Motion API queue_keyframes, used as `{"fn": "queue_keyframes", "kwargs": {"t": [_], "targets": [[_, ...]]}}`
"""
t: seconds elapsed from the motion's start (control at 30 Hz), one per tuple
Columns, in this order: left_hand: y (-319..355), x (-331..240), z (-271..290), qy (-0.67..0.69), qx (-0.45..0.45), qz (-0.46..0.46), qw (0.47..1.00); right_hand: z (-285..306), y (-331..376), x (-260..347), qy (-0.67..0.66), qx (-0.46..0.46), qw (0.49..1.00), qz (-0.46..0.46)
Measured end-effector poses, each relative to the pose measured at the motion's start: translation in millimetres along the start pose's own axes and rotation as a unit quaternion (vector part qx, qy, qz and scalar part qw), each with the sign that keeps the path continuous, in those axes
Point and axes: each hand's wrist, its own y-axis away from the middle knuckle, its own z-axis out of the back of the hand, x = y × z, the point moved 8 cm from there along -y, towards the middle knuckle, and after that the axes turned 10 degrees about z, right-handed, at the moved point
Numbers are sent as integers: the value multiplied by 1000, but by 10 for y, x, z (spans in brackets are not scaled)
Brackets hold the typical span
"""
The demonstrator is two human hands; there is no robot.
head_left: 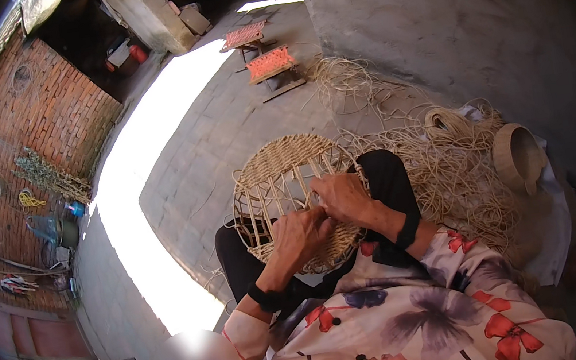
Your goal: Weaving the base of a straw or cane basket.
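Note:
A round woven cane panel rests on my lap, its far half tightly woven, its near half showing bare upright stakes. My left hand presses on the panel's near part, fingers curled around cane strands. My right hand sits just beyond it, pinching a strand between the stakes near the panel's middle. Both hands touch each other over the weave. My knees in black trousers hold the panel from below.
A tangled heap of loose cane strands lies to my right, with a coiled bundle and a small woven basket. Two low stools with orange woven seats stand farther off. Brick wall at left, concrete wall at right.

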Motion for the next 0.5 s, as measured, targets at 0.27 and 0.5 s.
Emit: {"fn": "queue_keyframes", "kwargs": {"t": [0.27,0.5], "targets": [[41,-65,-120,-4,7,8,1000,40,177,-43,-21,-78,997,16],[44,119,34,49,24,6,999,255,523,-548,-354,-107,909,-192]]}}
